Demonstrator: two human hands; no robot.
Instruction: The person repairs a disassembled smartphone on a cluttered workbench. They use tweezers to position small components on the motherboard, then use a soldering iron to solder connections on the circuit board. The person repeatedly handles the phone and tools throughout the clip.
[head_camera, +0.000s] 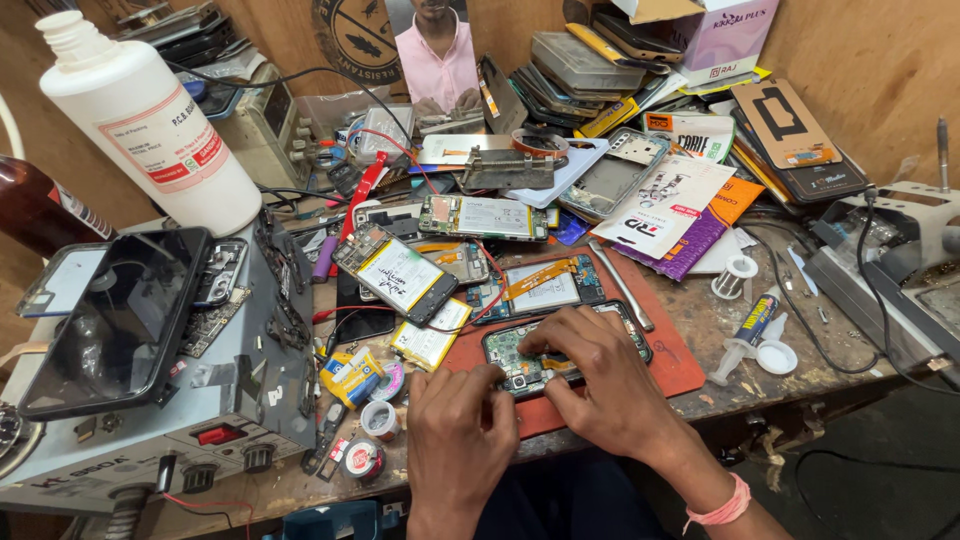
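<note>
hands both down on an opened phone (560, 355), back cover off, green circuit board and parts showing, lying flat on a red work mat (668, 352) at near edge of a cluttered wooden bench (712, 318). left hand (462, 425) curled, fingertips pinched onto the phone's lower left corner. right hand (590, 385) arched over the middle of the phone, fingers bent and pressing down on the board; anything small gripped between the fingertips cannot be told. pink band (722, 508) on the right wrist. just beyond the phone, on the same mat, a second opened handset (545, 288) with an orange flex ribbon across its battery. to the left of that, another opened phone (395, 272) tilted, white battery label up. white plastic bottle (150, 125) upright at far left, above a grey bench unit (240, 400) carrying a dark tablet-like screen (120, 320). small glue tube (755, 325) and white cap lying right of the mat. rolls of tape (378, 420) near the left hand.
</note>
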